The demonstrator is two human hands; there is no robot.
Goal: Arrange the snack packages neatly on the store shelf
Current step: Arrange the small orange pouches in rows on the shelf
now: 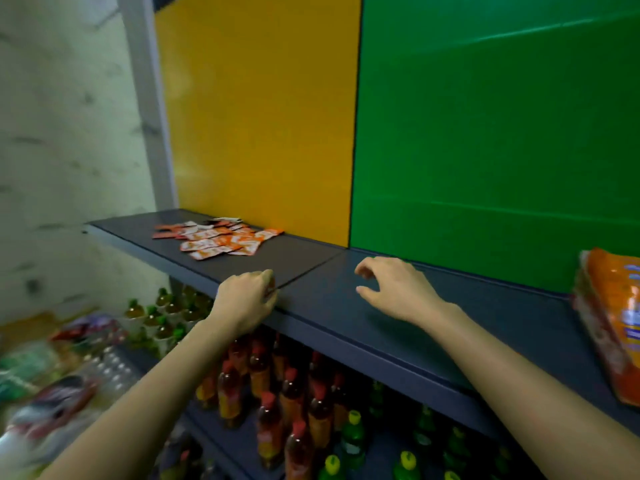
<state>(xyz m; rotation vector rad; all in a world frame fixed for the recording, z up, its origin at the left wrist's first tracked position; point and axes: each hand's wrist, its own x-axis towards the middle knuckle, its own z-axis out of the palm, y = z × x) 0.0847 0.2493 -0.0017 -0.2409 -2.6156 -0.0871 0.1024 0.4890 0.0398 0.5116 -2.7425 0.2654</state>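
Several small orange-and-white snack packets (217, 237) lie in a loose, overlapping heap on the dark grey shelf (346, 306), at its far left by the yellow back panel. My left hand (246, 299) is at the shelf's front edge, fingers curled round a small orange packet (270, 285) that is mostly hidden by the hand. My right hand (394, 289) hovers just above the shelf's middle, fingers loosely curled and holding nothing. A large orange snack bag (613, 320) lies at the right end of the shelf, partly cut off by the frame.
A lower shelf holds several red-capped bottles (277, 393) and yellow-capped green bottles (353, 438). More green-capped bottles (162, 313) and blurred mixed packages (52, 375) sit at the lower left. Yellow (259, 116) and green (485, 133) panels back the shelf.
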